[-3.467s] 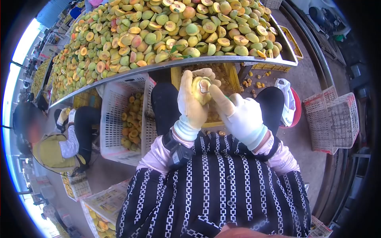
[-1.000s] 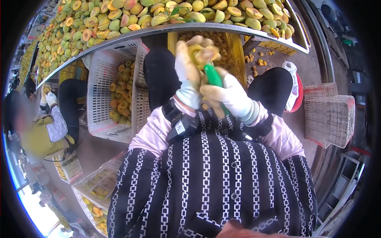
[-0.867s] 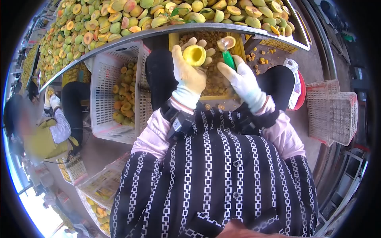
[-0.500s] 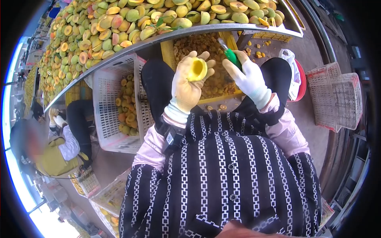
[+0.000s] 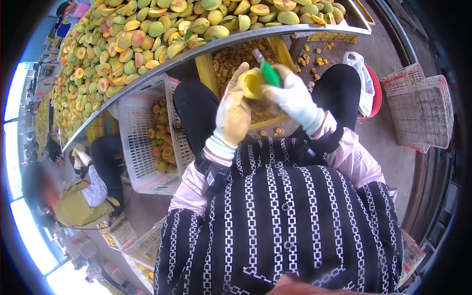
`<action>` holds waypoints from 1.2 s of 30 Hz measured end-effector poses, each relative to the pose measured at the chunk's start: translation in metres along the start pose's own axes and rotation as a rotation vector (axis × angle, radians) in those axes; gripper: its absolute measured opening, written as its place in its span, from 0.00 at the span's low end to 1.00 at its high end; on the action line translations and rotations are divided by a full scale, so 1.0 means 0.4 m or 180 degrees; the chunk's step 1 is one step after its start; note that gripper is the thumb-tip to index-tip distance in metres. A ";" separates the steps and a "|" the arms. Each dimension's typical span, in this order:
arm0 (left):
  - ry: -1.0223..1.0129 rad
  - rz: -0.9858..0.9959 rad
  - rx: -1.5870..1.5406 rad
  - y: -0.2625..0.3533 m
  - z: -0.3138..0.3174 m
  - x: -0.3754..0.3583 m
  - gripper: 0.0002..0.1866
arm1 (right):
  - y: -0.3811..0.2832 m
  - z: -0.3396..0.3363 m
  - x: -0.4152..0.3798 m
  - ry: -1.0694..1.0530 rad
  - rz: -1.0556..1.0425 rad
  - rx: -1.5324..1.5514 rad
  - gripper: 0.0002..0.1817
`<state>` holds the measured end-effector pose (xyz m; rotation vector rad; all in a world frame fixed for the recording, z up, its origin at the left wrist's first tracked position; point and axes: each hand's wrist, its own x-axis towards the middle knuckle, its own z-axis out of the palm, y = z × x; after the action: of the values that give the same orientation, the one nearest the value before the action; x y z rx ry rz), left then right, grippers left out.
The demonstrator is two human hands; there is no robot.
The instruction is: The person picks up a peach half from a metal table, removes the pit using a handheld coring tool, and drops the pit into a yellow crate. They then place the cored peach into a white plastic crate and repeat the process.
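My left hand (image 5: 232,114), in a stained white glove, holds a hollowed yellow peach half (image 5: 252,84) with its cavity showing. My gloved right hand (image 5: 296,101) is wrapped round the green handle of a metal-ended tool (image 5: 270,74). That metal end points up and away from the fruit. The right fingertips are right at the peach half's edge and a little blurred. Below both hands stands a yellow crate (image 5: 206,73) with many brown peach pits and scraps in it.
A metal-edged table (image 5: 216,46) heaped with peach halves (image 5: 132,42) spans the far side. To the left are a white crate (image 5: 133,152) of peaches and a seated person (image 5: 81,201). A red bucket (image 5: 377,93), white bag (image 5: 365,81) and stacked crates (image 5: 413,108) stand right.
My right hand has moved left with the green-handled tool, up to the peach half. My left fingers have closed further round the fruit, which has turned sideways.
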<state>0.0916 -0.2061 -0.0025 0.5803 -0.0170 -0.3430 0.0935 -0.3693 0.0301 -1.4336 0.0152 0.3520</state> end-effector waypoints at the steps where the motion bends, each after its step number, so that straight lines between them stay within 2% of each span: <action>1: 0.0002 -0.0009 0.0012 0.014 0.011 -0.005 0.26 | -0.008 -0.013 0.016 0.0070 -0.0156 0.0091 0.25; 3: 0.0514 -0.0346 0.0904 0.035 0.034 -0.005 0.24 | -0.044 -0.037 0.047 0.0168 -0.0374 -0.0409 0.26; 7: 0.0547 -0.0265 0.0650 0.009 0.027 -0.012 0.26 | -0.063 -0.029 0.042 0.0347 -0.0177 -0.0714 0.24; 9: 0.0656 -0.0123 0.0619 0.010 0.026 -0.015 0.23 | -0.036 -0.030 0.029 0.0432 -0.0072 -0.0735 0.23; 11: 0.0942 0.0005 0.0417 0.018 0.032 -0.014 0.18 | 0.012 -0.038 0.005 0.0644 -0.0525 -0.1366 0.22; 13: 0.0864 0.0062 0.0365 0.018 0.037 -0.013 0.16 | 0.028 -0.044 -0.017 0.0580 -0.0405 -0.1305 0.22; 15: 0.0870 0.0164 0.0569 0.013 0.054 -0.015 0.17 | 0.038 -0.045 -0.032 0.0739 -0.1593 -0.2283 0.22; 20: 0.1008 0.0302 0.0844 -0.006 0.089 -0.006 0.16 | 0.007 -0.028 -0.044 0.0898 -0.2082 -0.2998 0.27; 21: 0.1034 0.0343 0.0914 -0.009 0.092 -0.005 0.16 | 0.003 -0.026 -0.043 0.0901 -0.2083 -0.2996 0.27; 23: 0.1087 0.0345 0.0902 -0.014 0.090 -0.003 0.16 | -0.006 -0.026 -0.041 0.0743 -0.2008 -0.3751 0.28; 25: 0.1155 0.0368 0.0898 -0.014 0.078 -0.004 0.15 | 0.003 -0.040 -0.029 0.0766 -0.1980 -0.3996 0.28; 26: 0.1137 0.0214 0.0696 -0.012 0.067 -0.009 0.14 | 0.005 -0.047 -0.017 0.0794 -0.1941 -0.4242 0.27; 27: 0.1120 0.0064 0.0494 -0.006 0.060 -0.014 0.13 | -0.008 -0.055 0.006 0.0924 -0.1165 -0.4273 0.24; 28: 0.1074 0.0158 0.0432 0.005 0.068 -0.025 0.12 | 0.051 -0.124 0.045 0.1324 -0.1055 -0.4158 0.21; 29: 0.1078 0.0195 0.0443 0.016 0.065 -0.033 0.12 | 0.100 -0.196 0.055 0.1571 -0.1437 -0.3919 0.20; 30: 0.1078 0.0249 0.0411 0.033 0.059 -0.039 0.12 | 0.136 -0.232 0.064 0.1665 -0.1524 -0.4052 0.20; 32: 0.1092 0.0362 0.0424 0.073 0.018 -0.054 0.14 | 0.133 -0.208 0.054 0.1362 -0.1291 -0.3870 0.20; 33: 0.1057 0.0511 0.0455 0.101 -0.025 -0.061 0.13 | 0.125 -0.189 0.053 0.1209 -0.1190 -0.3761 0.20; 34: 0.0973 0.1158 0.1612 0.125 -0.112 -0.072 0.13 | 0.132 -0.176 0.057 0.1105 -0.1212 -0.3636 0.21; 35: 0.1263 0.1237 0.1067 0.179 -0.103 -0.093 0.13 | 0.159 -0.176 0.069 0.0955 -0.1206 -0.3561 0.20; 36: 0.1606 0.1720 0.1815 0.228 -0.152 -0.128 0.16 | 0.157 -0.166 0.068 0.0653 -0.0895 -0.3694 0.20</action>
<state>0.0787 -0.0859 0.0001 1.1803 0.2174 0.3569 0.1173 -0.4216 -0.0460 -2.5762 -0.2607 -0.0677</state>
